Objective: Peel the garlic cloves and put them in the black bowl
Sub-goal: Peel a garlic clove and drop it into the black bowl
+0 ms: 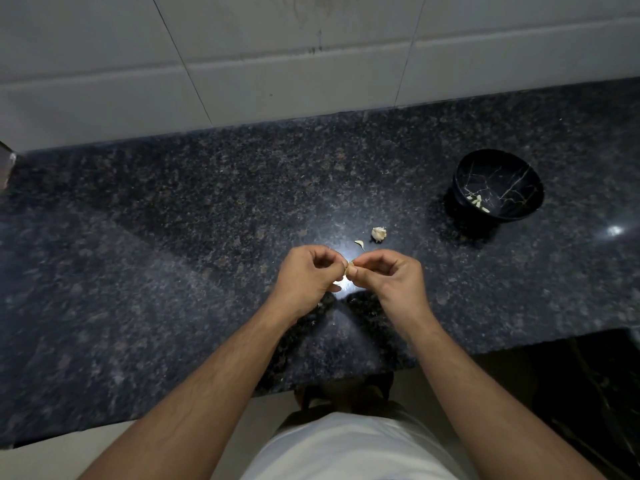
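Both hands meet above the middle of the dark granite counter (173,237). A small garlic clove (349,269) is pinched between the fingertips of my left hand (306,275) and my right hand (386,277). Just beyond the hands lie a garlic piece with papery skin (378,234) and a small single clove (360,244). The black bowl (498,171) with thin gold veins stands to the right, with several peeled cloves (477,201) in its bottom.
A white tiled wall (277,57) rises behind the counter. Bits of papery peel (337,284) lie under the hands. The counter's front edge steps back at the right, above a dark space (571,393). A pale object's corner (7,164) shows at the far left.
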